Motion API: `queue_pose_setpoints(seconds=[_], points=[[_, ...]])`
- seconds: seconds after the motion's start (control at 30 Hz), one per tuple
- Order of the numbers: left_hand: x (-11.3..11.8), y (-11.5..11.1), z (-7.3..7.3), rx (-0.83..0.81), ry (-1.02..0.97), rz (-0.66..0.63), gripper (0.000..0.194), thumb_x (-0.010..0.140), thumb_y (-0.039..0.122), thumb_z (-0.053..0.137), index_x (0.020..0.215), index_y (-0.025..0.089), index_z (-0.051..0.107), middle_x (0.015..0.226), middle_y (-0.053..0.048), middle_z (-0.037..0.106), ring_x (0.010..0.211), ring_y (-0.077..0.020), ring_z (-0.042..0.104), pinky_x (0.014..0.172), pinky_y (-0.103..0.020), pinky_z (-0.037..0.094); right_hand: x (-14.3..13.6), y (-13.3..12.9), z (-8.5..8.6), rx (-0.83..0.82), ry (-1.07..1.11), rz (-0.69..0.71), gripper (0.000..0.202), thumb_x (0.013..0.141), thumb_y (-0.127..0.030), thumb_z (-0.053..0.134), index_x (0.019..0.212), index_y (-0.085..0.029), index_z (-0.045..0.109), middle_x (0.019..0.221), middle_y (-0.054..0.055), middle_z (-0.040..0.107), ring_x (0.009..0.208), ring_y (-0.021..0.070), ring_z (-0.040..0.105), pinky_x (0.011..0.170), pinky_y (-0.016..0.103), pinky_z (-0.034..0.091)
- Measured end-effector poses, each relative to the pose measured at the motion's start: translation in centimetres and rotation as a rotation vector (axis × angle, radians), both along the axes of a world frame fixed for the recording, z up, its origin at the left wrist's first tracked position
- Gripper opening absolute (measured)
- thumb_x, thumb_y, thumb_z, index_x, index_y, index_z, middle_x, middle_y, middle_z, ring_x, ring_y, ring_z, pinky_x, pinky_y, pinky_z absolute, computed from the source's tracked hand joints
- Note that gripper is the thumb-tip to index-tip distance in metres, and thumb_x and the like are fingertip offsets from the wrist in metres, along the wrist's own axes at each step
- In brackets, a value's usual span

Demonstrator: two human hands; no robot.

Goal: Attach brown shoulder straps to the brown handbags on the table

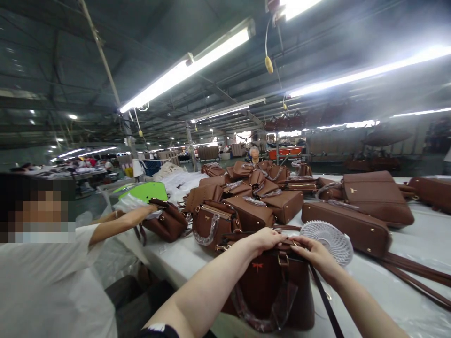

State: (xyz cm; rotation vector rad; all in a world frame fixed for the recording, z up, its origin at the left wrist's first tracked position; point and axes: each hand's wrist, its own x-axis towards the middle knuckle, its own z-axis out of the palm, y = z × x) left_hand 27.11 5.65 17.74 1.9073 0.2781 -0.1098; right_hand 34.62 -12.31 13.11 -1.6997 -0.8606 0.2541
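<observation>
A dark brown handbag point(260, 286) with a small dragonfly emblem stands upright in front of me, its plastic-wrapped handle hanging down the front. My left hand point(269, 239) is closed on the bag's top edge near the middle. Close beside it, my right hand point(310, 249) pinches the same top edge at the right, by a strap. A dark strap point(326, 300) runs down from there. Just behind my right hand is a white round fan point(329, 241).
Many brown bags point(248, 211) are heaped on the white table point(416, 244). At the left, a person in a white shirt point(52, 277) handles another brown bag point(167, 223) beside a green panel point(144, 191). Another person point(254, 154) is behind the heap.
</observation>
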Motion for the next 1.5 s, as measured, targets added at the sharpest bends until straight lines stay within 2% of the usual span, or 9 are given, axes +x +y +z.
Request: queue_pose_setpoints(seconds=[0.13, 0.33, 0.47, 0.63, 0.73, 0.87, 1.0, 1.2, 1.5], points=[[-0.1, 0.2, 0.1, 0.039, -0.038, 0.011, 0.043, 0.089, 0.041, 0.058, 0.055, 0.015, 0.053, 0.05, 0.005, 0.046, 0.049, -0.008, 0.042, 0.057, -0.021, 0.039, 0.1, -0.1, -0.3, 0.0, -0.019, -0.011, 0.057, 0.074, -0.061, 0.065, 0.108, -0.016, 0.07, 0.112, 0.014, 0.073, 0.107, 0.0314, 0.067, 0.098, 0.047, 0.051], [-1.1, 0.9, -0.1, 0.596, -0.104, -0.061, 0.027, 0.075, 0.043, 0.073, 0.078, 0.016, 0.074, 0.07, 0.0, 0.066, 0.065, -0.0132, 0.056, 0.065, -0.024, 0.044, 0.1, -1.2, -0.4, -0.05, -0.1, -0.031, 0.044, 0.073, -0.052, 0.069, 0.101, -0.02, 0.073, 0.106, 0.01, 0.074, 0.106, 0.0303, 0.065, 0.1, 0.047, 0.047], [-2.4, 2.5, 0.5, 0.72, -0.093, -0.135, 0.02, 0.082, 0.033, 0.068, 0.093, 0.02, 0.077, 0.088, -0.003, 0.074, 0.081, -0.0174, 0.065, 0.08, -0.026, 0.049, 0.6, -2.0, -0.5, -0.101, -0.167, -0.033, 0.042, 0.075, -0.052, 0.067, 0.105, -0.023, 0.073, 0.108, 0.008, 0.072, 0.106, 0.0277, 0.063, 0.1, 0.045, 0.046], [-7.0, 1.2, 0.9, 1.009, -0.502, 0.124, 0.024, 0.09, 0.024, 0.055, 0.106, 0.015, 0.07, 0.108, -0.012, 0.068, 0.105, -0.0242, 0.061, 0.1, -0.038, 0.044, 1.1, -4.3, -0.8, -0.185, -0.289, -0.071, 0.046, 0.082, -0.055, 0.06, 0.116, -0.026, 0.068, 0.122, 0.008, 0.064, 0.106, 0.0232, 0.062, 0.097, 0.039, 0.05], [-11.4, -2.7, -2.2, 1.013, -0.774, -0.039, 0.023, 0.094, 0.029, 0.048, 0.1, 0.016, 0.066, 0.1, -0.01, 0.066, 0.098, -0.0215, 0.06, 0.094, -0.036, 0.047, 0.6, -7.7, -3.3, -0.298, -0.34, -0.186, 0.046, 0.086, -0.054, 0.053, 0.117, -0.023, 0.067, 0.12, 0.01, 0.065, 0.101, 0.0243, 0.064, 0.094, 0.042, 0.051], [-14.2, -8.3, -9.9, 0.969, -0.398, -0.594, 0.024, 0.095, 0.03, 0.044, 0.092, 0.017, 0.065, 0.089, -0.007, 0.064, 0.084, -0.0195, 0.062, 0.077, -0.03, 0.052, -1.4, -13.2, -9.6, -0.521, -0.382, -0.327, 0.044, 0.086, -0.051, 0.048, 0.102, -0.018, 0.072, 0.108, 0.015, 0.07, 0.103, 0.0323, 0.064, 0.097, 0.052, 0.047], [-10.9, -11.8, -15.1, 0.831, -0.063, -0.444, 0.033, 0.094, 0.027, 0.044, 0.121, 0.016, 0.058, 0.116, -0.012, 0.061, 0.099, -0.024, 0.064, 0.087, -0.036, 0.053, -3.8, -16.4, -15.2, -0.682, -0.429, -0.437, 0.059, 0.086, -0.049, 0.043, 0.119, -0.006, 0.065, 0.129, 0.026, 0.059, 0.121, 0.04, 0.053, 0.106, 0.058, 0.037], [-5.3, -15.1, -14.9, 0.659, 0.071, -0.349, 0.035, 0.088, 0.027, 0.053, 0.119, 0.014, 0.064, 0.118, -0.016, 0.065, 0.106, -0.0284, 0.064, 0.091, -0.034, 0.05, -5.1, -16.4, -17.0, -0.797, -0.486, -0.473, 0.055, 0.095, -0.044, 0.036, 0.134, -0.012, 0.057, 0.142, 0.017, 0.052, 0.131, 0.032, 0.046, 0.113, 0.049, 0.031], [-4.9, -14.6, -15.3, 0.623, -0.01, -0.36, 0.032, 0.093, 0.026, 0.044, 0.108, 0.015, 0.071, 0.109, -0.013, 0.073, 0.101, -0.0255, 0.067, 0.09, -0.033, 0.049, -5.4, -15.5, -15.7, -0.903, -0.504, -0.526, 0.052, 0.097, -0.047, 0.035, 0.135, -0.021, 0.058, 0.144, 0.009, 0.054, 0.133, 0.0259, 0.048, 0.113, 0.042, 0.033]])
